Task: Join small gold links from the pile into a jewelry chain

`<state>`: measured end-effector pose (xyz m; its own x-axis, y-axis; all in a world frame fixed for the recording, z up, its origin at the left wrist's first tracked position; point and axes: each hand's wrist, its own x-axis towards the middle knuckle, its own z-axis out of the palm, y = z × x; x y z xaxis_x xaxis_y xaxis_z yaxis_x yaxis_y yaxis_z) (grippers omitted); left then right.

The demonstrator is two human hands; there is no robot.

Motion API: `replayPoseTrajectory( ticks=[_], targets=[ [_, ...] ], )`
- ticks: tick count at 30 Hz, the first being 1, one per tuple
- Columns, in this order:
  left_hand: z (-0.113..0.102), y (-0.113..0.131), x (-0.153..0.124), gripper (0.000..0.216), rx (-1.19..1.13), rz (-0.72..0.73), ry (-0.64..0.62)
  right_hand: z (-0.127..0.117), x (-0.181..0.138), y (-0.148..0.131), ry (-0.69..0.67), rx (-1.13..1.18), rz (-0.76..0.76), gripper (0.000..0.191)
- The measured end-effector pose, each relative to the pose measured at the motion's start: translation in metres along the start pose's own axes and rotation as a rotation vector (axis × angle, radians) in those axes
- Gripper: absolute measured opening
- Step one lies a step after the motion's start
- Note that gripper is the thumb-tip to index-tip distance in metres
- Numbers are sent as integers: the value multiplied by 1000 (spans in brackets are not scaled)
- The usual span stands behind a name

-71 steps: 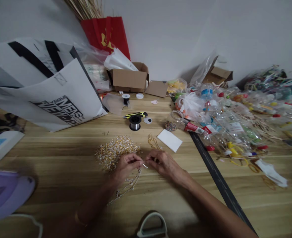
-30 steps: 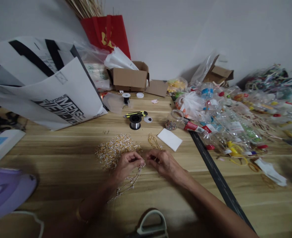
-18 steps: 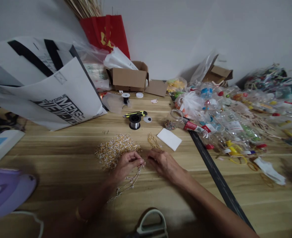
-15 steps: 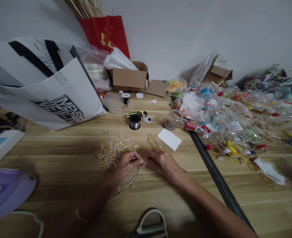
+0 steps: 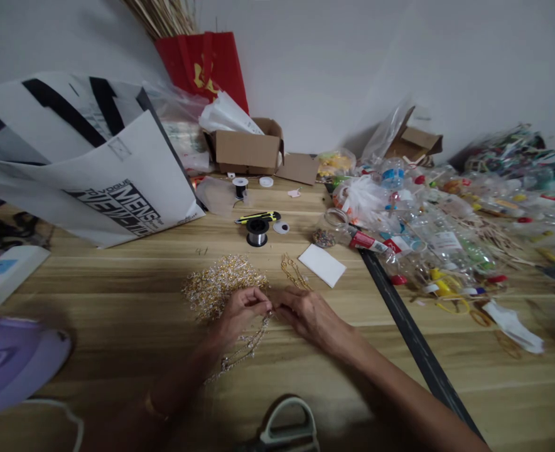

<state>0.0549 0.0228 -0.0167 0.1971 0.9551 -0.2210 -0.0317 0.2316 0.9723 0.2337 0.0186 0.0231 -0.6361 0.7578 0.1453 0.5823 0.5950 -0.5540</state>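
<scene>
Between the thumb and forefinger of my left hand (image 5: pixel 243 314) is the end of a clear beaded chain (image 5: pixel 253 344), whose strands trail down toward me on the wood. My right hand (image 5: pixel 309 316) has its fingers pinched together close by the left fingertips; what they hold is too small or hidden to make out. Just behind my left hand spreads a heap of gold and clear beads (image 5: pixel 223 279). A short gold chain (image 5: pixel 292 270) lies beyond my right fingers, beside a white card (image 5: pixel 323 264).
Farther back lie a wire spool (image 5: pixel 257 233), a yellow-black utility knife (image 5: pixel 258 217) and a jar of beads (image 5: pixel 329 229). A grey scissor handle (image 5: pixel 289 424) is near me. Plastic bottles (image 5: pixel 447 242) crowd the right; a white bag (image 5: pixel 131 182) and purple iron (image 5: pixel 18 361) stand left.
My right hand has shifted slightly left, so its fingertips are now closer to the left ones. The left hand keeps its pinch on the beaded chain.
</scene>
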Motion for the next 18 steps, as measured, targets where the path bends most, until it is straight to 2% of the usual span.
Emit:
replayPoseTrajectory(
  ticks=[10,18],
  targets=[
    [1,-3,0,16,-40,3,-29,-4,0,-4,-43,149,-12,13],
    [1,-3,1,18,-83,-7,-34,-4,-1,-3,-63,190,111,14]
  ],
)
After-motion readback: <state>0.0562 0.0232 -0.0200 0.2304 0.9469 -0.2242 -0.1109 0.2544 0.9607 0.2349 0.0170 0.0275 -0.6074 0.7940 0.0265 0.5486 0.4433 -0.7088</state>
